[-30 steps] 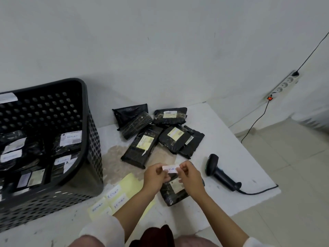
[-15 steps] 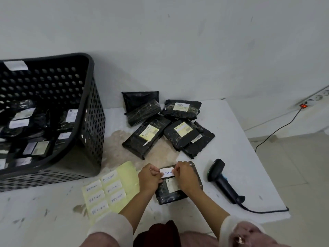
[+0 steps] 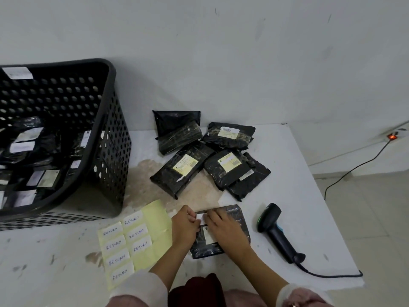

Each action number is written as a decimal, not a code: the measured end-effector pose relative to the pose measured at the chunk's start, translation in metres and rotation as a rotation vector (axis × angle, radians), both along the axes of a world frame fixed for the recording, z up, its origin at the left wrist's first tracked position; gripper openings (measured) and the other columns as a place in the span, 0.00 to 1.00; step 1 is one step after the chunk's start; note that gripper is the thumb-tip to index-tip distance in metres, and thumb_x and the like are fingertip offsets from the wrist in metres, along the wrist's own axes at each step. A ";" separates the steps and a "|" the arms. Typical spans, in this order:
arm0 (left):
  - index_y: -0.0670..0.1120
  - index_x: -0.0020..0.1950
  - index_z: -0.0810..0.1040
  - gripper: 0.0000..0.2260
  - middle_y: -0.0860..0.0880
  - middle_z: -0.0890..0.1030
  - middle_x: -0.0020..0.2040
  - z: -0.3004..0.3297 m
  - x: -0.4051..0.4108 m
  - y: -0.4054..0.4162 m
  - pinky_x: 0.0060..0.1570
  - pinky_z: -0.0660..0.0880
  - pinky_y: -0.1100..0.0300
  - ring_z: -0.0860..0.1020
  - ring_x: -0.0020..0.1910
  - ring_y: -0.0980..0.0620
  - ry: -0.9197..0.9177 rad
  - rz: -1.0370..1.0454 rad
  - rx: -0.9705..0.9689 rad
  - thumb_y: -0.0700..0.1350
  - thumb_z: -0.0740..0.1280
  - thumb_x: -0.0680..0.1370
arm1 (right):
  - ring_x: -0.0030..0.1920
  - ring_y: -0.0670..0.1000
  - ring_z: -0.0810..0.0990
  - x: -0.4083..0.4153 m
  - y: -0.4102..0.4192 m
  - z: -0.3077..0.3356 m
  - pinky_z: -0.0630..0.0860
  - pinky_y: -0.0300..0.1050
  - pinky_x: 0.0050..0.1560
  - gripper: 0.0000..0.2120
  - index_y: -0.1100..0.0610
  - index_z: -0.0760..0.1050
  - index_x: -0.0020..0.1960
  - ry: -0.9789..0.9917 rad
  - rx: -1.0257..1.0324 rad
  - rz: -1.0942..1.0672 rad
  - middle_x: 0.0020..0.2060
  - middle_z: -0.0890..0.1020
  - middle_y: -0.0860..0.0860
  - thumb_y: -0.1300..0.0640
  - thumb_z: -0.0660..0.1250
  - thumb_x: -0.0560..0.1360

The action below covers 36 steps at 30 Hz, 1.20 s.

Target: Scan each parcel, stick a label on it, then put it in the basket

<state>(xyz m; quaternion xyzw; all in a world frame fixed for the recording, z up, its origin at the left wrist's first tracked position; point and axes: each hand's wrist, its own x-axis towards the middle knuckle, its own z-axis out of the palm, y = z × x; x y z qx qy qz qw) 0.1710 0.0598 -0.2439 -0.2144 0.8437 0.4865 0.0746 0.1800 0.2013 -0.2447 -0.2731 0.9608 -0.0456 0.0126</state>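
- White table (image 3: 287,173) against a plain wall, tiled floor to the right.
- One black parcel (image 3: 223,249) at the near edge; both hands on it.
- Left hand (image 3: 184,228) and right hand (image 3: 225,227) press one white label (image 3: 201,218) onto the parcel's top end, fingers curled on it.
- Five more parcels (image 3: 183,169) piled behind, apart from the hands.
- One label sheet (image 3: 135,242), seven "RETURN" labels, just left of the left hand.
- One scanner (image 3: 278,231) lies right of the parcel.
- One basket (image 3: 110,120) far left, several parcels inside.
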 end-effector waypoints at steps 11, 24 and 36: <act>0.44 0.37 0.73 0.10 0.46 0.78 0.33 -0.001 0.001 -0.002 0.41 0.80 0.46 0.81 0.36 0.46 -0.025 -0.030 -0.007 0.32 0.71 0.71 | 0.75 0.55 0.62 0.027 0.013 -0.009 0.54 0.52 0.71 0.26 0.57 0.61 0.76 -0.166 0.008 -0.143 0.76 0.61 0.52 0.52 0.51 0.79; 0.48 0.53 0.67 0.14 0.47 0.73 0.50 0.005 0.007 0.000 0.33 0.75 0.56 0.77 0.43 0.48 0.101 -0.299 -0.349 0.40 0.70 0.74 | 0.73 0.61 0.27 0.020 0.016 -0.016 0.29 0.58 0.72 0.53 0.44 0.29 0.75 -0.342 0.161 0.009 0.74 0.28 0.54 0.32 0.65 0.69; 0.43 0.68 0.74 0.30 0.45 0.73 0.69 0.002 0.049 -0.030 0.61 0.72 0.39 0.70 0.68 0.36 0.281 -0.922 -1.148 0.46 0.75 0.67 | 0.70 0.58 0.23 0.016 0.018 -0.016 0.25 0.56 0.70 0.58 0.43 0.24 0.72 -0.389 0.144 0.025 0.71 0.25 0.52 0.34 0.70 0.67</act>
